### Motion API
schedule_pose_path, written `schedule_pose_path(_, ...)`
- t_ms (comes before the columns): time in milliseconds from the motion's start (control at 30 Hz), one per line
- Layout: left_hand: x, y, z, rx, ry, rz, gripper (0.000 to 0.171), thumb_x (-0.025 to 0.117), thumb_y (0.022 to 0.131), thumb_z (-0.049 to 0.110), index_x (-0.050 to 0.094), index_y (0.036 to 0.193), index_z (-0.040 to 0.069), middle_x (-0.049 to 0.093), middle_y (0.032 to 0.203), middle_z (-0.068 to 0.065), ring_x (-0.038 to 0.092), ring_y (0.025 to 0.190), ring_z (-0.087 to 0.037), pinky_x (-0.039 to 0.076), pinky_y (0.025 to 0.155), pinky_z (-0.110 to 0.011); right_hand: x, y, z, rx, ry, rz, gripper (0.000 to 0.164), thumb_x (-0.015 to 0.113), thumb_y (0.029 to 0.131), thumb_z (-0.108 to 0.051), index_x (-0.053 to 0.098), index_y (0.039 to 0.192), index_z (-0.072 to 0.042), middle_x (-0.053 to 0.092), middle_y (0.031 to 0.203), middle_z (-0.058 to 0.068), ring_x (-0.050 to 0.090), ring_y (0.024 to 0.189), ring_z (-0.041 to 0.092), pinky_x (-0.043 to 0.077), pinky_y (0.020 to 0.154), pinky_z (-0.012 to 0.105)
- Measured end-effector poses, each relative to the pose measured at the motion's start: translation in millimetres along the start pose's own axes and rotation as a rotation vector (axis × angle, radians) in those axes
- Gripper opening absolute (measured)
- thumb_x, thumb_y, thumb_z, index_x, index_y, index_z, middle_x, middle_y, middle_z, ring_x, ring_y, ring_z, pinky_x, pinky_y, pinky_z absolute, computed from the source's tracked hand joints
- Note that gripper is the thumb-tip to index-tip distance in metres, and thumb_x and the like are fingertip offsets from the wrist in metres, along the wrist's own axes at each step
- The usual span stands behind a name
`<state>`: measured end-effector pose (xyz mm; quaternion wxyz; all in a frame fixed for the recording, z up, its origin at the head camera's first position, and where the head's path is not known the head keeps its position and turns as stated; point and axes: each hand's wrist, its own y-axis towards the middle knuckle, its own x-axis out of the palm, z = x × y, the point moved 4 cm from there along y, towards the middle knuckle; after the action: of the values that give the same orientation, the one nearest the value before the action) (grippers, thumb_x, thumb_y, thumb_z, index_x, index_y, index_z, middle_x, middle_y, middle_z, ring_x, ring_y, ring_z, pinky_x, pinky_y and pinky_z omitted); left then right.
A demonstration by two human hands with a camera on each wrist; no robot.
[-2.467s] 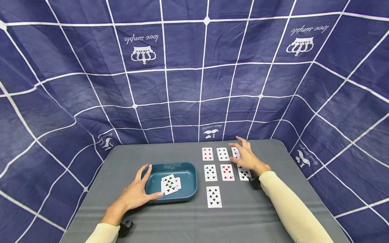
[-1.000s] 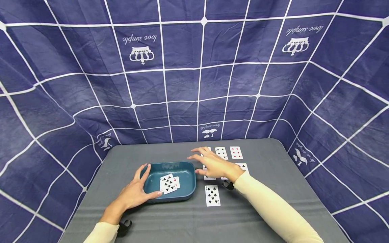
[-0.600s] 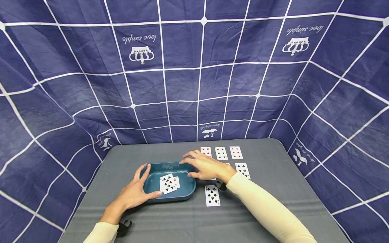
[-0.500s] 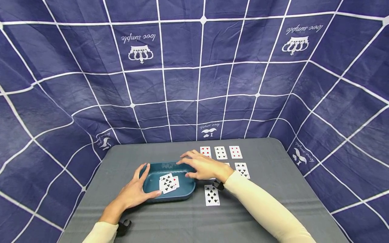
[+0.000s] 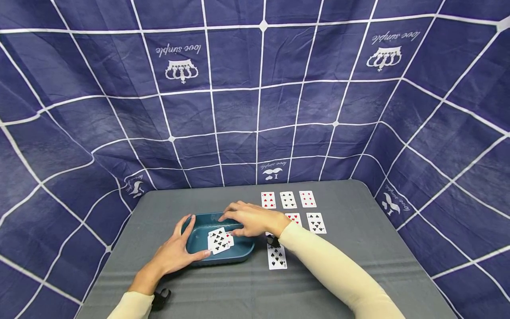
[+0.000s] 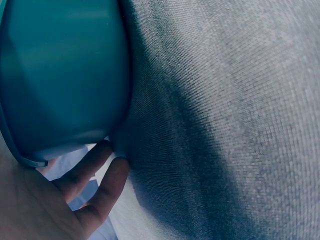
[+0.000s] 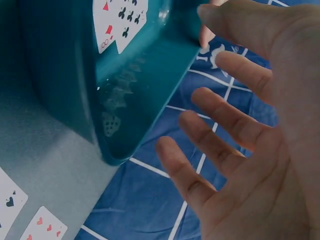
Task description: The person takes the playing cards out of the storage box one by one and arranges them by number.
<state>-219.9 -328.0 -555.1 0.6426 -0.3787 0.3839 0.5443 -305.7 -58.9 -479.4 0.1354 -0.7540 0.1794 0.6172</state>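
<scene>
A blue-green tray [image 5: 243,254] stands on the grey table; its left end is spanned by my left hand [image 5: 174,248], thumb at the near rim and fingers at the far left rim. Inside lie overlapping playing cards, a clubs card [image 5: 218,239] on top of an eight of diamonds [image 7: 102,30]. My right hand [image 5: 253,218] hovers over the tray's right side, fingers spread and nothing between them. Its thumb points toward the cards. In the right wrist view the palm and parted fingers show beside the tray's rim.
Right of the tray, cards lie face up in rows. At the back are red hearts [image 5: 268,200], spades [image 5: 288,200] and diamonds [image 5: 307,199]. Nearer are hearts [image 5: 294,219] and clubs [image 5: 316,223], then spades [image 5: 276,258]. My right wrist covers another card. A blue gridded cloth [image 5: 239,110] surrounds the table.
My right hand has moved left from above the right-hand cards, across the rows, to over the tray. The left hand keeps its place on the tray; the cards lie as before.
</scene>
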Motion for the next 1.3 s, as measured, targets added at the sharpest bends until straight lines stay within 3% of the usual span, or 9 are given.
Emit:
schedule_pose_path(733, -0.5, -1.3, -1.4, 0.016, -0.015, -0.011, 0.136, 0.082, 0.092, 0.084, 0.010, 0.190, 0.021, 0.007, 0.196, -0.013, 0.070, 0.141, -0.054, 0.064, 0.090, -0.067, 25, 57, -16, -0.027, -0.018, -0.214, 0.068, 0.089, 0.106, -0.044, 0.064, 0.167, -0.029, 0.063, 0.165, -0.001, 0.062, 0.152, 0.020, 0.055, 0.126, 0.039)
schedule_pose_path(1100, -1.1, -0.9, -2.0, -0.008, -0.009, -0.005, 0.136, 0.081, 0.091, 0.086, 0.014, 0.190, 0.020, 0.008, 0.196, -0.012, 0.070, 0.143, -0.052, 0.063, 0.093, -0.069, 46, 75, -25, -0.015, -0.114, -0.319, 0.083, 0.100, 0.093, -0.054, 0.066, 0.166, -0.036, 0.067, 0.151, -0.004, 0.068, 0.132, 0.009, 0.059, 0.112, 0.027)
schedule_pose_path(1300, -1.0, -1.2, -2.0, -0.011, -0.014, -0.014, 0.136, 0.081, 0.092, 0.085, 0.012, 0.190, 0.021, 0.007, 0.196, -0.012, 0.070, 0.142, -0.053, 0.062, 0.093, -0.069, 50, 76, -28, -0.005, -0.164, -0.325, 0.086, 0.104, 0.089, -0.048, 0.066, 0.165, -0.039, 0.066, 0.149, -0.004, 0.069, 0.132, 0.011, 0.060, 0.109, 0.026)
